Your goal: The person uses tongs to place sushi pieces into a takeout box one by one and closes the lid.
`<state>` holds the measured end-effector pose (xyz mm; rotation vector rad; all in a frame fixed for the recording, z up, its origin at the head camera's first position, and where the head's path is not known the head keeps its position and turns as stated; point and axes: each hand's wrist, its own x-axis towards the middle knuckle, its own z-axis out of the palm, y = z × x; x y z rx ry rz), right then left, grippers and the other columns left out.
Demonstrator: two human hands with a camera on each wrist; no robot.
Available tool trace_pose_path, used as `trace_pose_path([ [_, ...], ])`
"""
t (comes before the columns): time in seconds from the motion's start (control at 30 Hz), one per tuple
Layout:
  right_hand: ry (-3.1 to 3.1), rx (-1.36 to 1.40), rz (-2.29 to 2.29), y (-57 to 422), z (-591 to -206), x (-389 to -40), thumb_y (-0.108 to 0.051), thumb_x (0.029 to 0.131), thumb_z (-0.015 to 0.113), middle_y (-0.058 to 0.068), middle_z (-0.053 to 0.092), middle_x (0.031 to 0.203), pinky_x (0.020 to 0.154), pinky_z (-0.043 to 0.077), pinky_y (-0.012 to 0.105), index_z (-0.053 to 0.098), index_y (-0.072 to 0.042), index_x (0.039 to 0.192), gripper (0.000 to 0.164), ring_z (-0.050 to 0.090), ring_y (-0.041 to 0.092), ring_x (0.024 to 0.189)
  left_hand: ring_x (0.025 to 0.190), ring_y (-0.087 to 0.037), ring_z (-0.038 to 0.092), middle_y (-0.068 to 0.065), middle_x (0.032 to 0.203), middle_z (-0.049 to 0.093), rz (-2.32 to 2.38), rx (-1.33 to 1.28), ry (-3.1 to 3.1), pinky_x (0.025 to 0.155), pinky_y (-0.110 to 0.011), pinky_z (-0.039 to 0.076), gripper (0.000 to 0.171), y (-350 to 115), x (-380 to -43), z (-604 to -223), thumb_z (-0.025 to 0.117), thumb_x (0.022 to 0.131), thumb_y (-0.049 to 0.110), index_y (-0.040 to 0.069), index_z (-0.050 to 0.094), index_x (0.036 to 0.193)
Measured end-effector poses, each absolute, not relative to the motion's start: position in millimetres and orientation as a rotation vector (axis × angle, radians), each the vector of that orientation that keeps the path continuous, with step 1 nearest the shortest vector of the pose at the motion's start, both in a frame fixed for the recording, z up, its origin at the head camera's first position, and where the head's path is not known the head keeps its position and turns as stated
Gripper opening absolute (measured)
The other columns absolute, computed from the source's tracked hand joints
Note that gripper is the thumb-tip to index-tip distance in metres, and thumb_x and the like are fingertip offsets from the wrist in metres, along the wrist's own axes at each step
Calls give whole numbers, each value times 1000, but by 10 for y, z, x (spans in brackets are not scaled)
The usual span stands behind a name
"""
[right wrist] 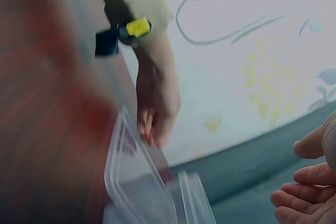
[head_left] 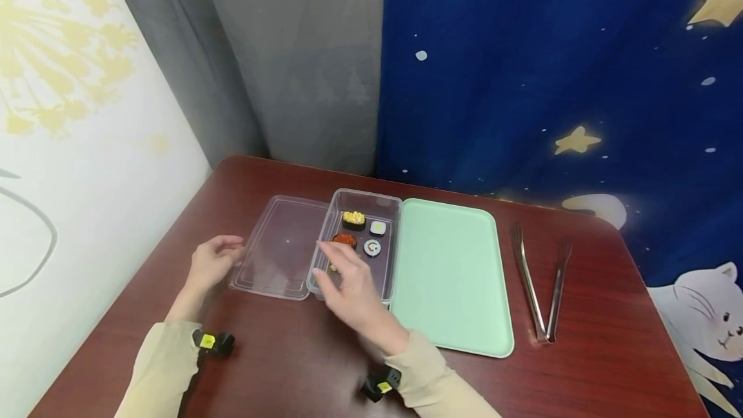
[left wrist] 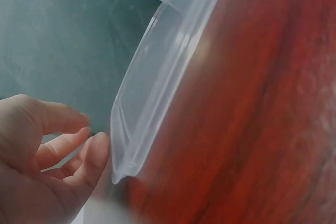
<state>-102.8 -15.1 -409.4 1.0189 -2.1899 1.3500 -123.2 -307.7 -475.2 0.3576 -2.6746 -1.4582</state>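
Note:
In the head view a clear plastic container [head_left: 397, 263] holds several toy-like sushi pieces. Among them are a corn-topped piece [head_left: 353, 220], an orange roe piece [head_left: 345, 238], and two small rolls, one being the sushi roll [head_left: 372, 248]. My right hand [head_left: 355, 292] hovers over the container's near left part with thumb and fingers apart, partly hiding another piece. To the container's left lies its clear lid [head_left: 284, 244]. Beside that lid's left edge is my left hand [head_left: 213, 263], fingers loosely bent and holding nothing. Whether its fingertips touch the lid I cannot tell.
A pale green tray [head_left: 453, 276] lies directly right of the container. Farther right, metal tongs [head_left: 540, 328] rest spread on the dark red table [head_left: 278, 353]. Grey and blue curtains [head_left: 493, 82] hang behind the table's back edge, and a white patterned wall [head_left: 87, 166] stands at left.

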Motion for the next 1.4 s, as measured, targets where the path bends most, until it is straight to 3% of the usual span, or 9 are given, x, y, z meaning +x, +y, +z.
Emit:
trace_pose_path([
  [0.3,-2265,1055,1328,-651,-4185,-871,-9,84,66,16,60,116,96,42,23,56,5,123,43,58,22,108,66,-1,59,-24,99,66,-1269,338,-2717,56,-18,50,28,-3098,-1287,-4826,62,86,5,-8,61,110],
  [0.5,-2416,1016,1239,-861,-4283,-763,-14,87,64,16,56,123,96,42,21,51,4,129,48,55,19,113,71,-16,66,-21,91,69,-1108,270,-2730,59,-16,46,23,-3071,-1315,-4831,62,83,4,-7,64,103],
  [0.9,-2724,813,1210,-1079,-4539,-658,-17,88,61,24,43,138,102,38,34,43,8,134,55,42,30,127,48,-10,48,-15,70,66,-964,145,-2727,46,-25,39,23,-3042,-1356,-4842,54,76,-2,-9,67,93],
  [1.17,-2874,628,1257,-1184,-4645,-670,-21,87,63,25,31,146,106,33,38,39,7,137,63,31,36,133,47,-12,43,-14,66,64,-907,193,-2741,43,-26,35,25,-3203,-1220,-4798,54,73,-3,-10,67,92],
  [1.4,-2873,494,1318,-1276,-4769,-672,-14,86,61,30,21,148,109,27,38,32,11,139,65,21,39,137,47,-11,41,-13,65,62,-883,190,-2760,43,-26,32,23,-3335,-1111,-4786,54,74,-3,-11,66,92],
])
